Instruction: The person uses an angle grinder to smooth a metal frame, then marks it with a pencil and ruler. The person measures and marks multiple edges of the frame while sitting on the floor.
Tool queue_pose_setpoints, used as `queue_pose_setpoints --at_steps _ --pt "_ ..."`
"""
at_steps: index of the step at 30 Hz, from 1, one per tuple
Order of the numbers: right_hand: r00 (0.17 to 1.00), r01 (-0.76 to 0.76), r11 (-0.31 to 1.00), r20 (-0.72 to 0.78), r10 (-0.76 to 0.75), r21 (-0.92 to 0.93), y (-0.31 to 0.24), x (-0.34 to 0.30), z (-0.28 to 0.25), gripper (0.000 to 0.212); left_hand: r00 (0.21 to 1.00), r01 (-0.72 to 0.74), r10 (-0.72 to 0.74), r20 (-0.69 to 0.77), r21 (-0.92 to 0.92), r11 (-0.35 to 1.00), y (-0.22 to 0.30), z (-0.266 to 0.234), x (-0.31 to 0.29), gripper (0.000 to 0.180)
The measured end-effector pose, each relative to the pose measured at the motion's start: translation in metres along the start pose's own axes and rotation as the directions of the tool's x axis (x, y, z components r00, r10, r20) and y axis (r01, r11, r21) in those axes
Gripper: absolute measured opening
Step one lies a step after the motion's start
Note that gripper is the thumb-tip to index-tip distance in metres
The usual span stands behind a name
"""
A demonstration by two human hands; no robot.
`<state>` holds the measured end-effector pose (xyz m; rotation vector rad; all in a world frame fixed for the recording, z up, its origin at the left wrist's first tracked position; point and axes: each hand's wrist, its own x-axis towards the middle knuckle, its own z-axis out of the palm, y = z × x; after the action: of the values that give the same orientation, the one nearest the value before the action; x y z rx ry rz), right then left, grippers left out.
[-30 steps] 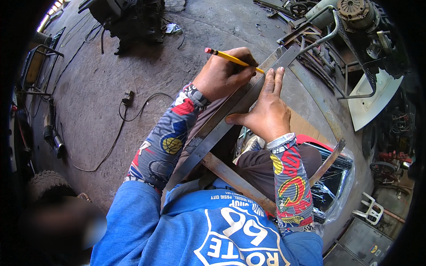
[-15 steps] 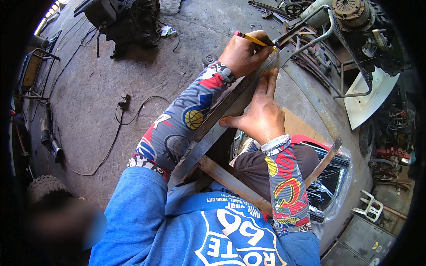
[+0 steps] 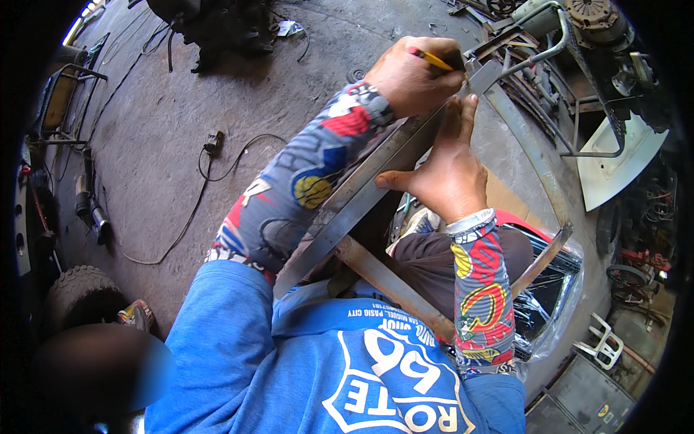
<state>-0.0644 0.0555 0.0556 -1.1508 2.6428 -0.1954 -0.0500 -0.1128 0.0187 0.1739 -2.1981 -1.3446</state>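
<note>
Pinching a yellow pencil [image 3: 431,59], the left hand [image 3: 409,78] had its fingers [image 3: 441,76] curled tight around it, close to the far end of a long metal bar [image 3: 376,192]. The pencil had a red end that stuck out past the knuckles, and its tip was hidden behind the hand, so I could not tell if it touched the bar. The right hand [image 3: 447,177] lay flat on the bar just beside the left hand. Its fingers [image 3: 463,119] were stretched out straight and pressed on the metal, and its thumb pointed off to the left. It held nothing else.

The bar ran on a slant from the person's chest up to the hands. A second, rusty bar [image 3: 394,286] crossed under it near the blue shirt [image 3: 325,369]. Both arms wore bright sleeves [image 3: 307,181] with many colours.

Past the hands, a bent metal frame [image 3: 538,166] lay on the grey floor [image 3: 166,123]. A black cable [image 3: 195,210] curled over the floor to the left, well apart from the hands. A small tyre [image 3: 83,293] sat near the lower left. A white curved sheet [image 3: 614,163] lay at the right, and a white plastic chair [image 3: 603,336] stood lower down on that side.
</note>
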Motion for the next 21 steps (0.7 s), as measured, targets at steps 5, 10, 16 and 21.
queue_pose_setpoints --at_steps 5,10,16,21 --pt "0.997 0.027 1.0 -0.066 -0.026 0.01 0.002 0.0 0.004 0.154 0.991 0.091 -0.091 0.093 0.007 0.996 0.028 -0.043 -0.083 0.019" --pt "0.994 0.047 0.999 -0.098 -0.048 -0.007 0.006 0.002 0.01 0.152 0.942 0.272 -0.285 0.175 0.098 0.957 0.066 -0.078 -0.17 0.014" --pt "0.99 0.075 0.997 -0.116 -0.079 -0.034 0.007 0.0 0.015 0.151 0.779 0.53 -0.52 0.35 0.076 0.845 0.088 -0.12 -0.232 0.01" --pt "0.994 0.072 0.997 -0.083 -0.074 -0.031 0.004 -0.002 0.01 0.151 0.801 0.552 -0.528 0.281 -0.007 0.834 0.091 -0.135 -0.235 0.012"
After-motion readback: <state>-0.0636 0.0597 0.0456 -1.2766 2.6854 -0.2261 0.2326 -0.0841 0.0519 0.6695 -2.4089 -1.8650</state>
